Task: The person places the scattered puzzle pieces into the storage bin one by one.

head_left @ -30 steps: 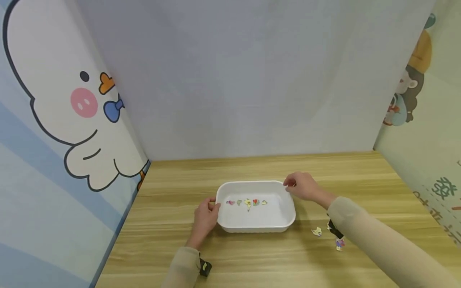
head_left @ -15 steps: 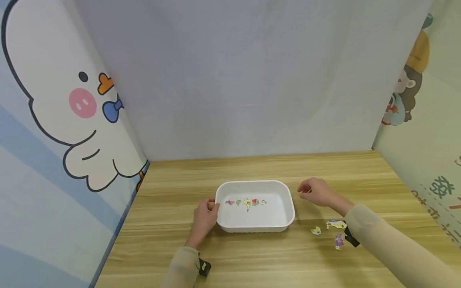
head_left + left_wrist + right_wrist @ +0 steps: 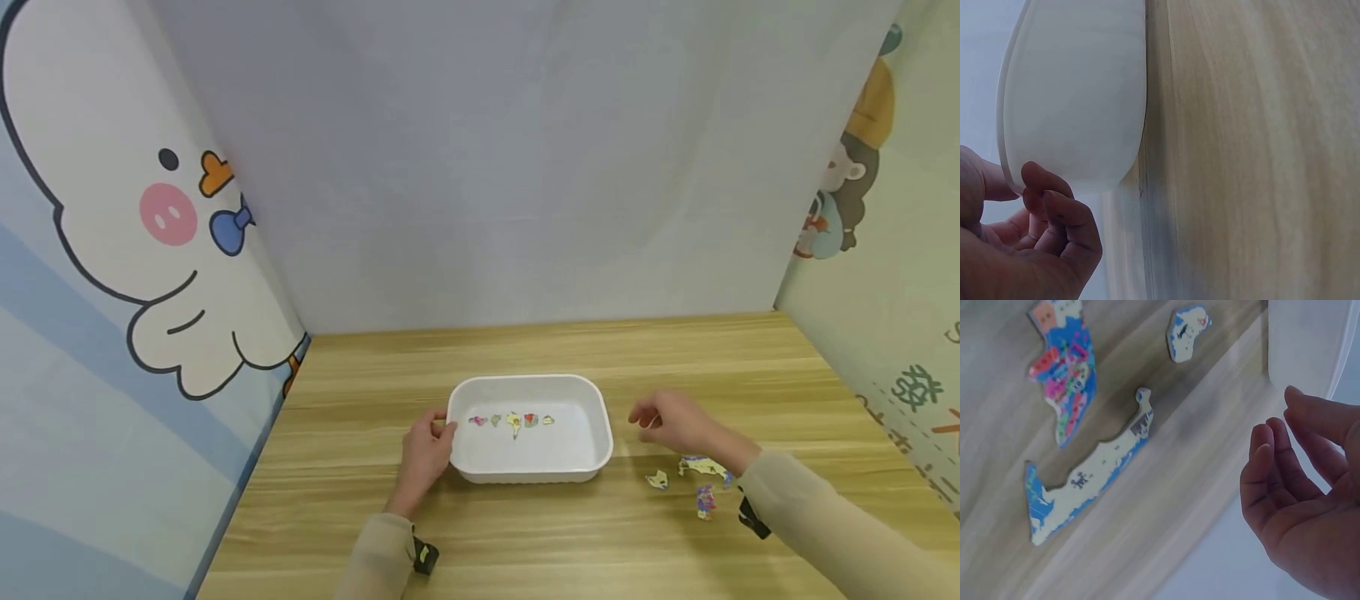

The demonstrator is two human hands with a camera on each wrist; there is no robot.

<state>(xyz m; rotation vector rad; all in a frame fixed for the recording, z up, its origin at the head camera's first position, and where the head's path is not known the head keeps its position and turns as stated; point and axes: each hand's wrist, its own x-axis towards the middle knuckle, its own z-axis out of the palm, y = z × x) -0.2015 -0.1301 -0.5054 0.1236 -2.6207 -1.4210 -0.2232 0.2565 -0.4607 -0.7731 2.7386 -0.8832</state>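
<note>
On my feed, the left hand (image 3: 424, 454) pinched the left end of the white tray (image 3: 528, 460), which sat on the worktop (image 3: 540, 542) with five small pieces (image 3: 513, 422) in a row inside. I saw the right hand (image 3: 677, 423) just right of it, fingers loosely curled and empty, near a long piece (image 3: 1096, 465), a multicoloured piece (image 3: 1075, 365) and a cream piece (image 3: 1184, 336) on the worktop.

The tray (image 3: 528, 460) looks like smooth plastic with a soft shine, and the surface (image 3: 540, 542) looks like wood, with streaky grain and a faint gloss. The pieces (image 3: 1100, 461) look like thick card or thin wood, flat and smooth, with pictures printed on top. The back sheet (image 3: 517, 183) looks like matt cloth with soft creases, and the sleeves (image 3: 817, 517) look like dull cloth too.
</note>
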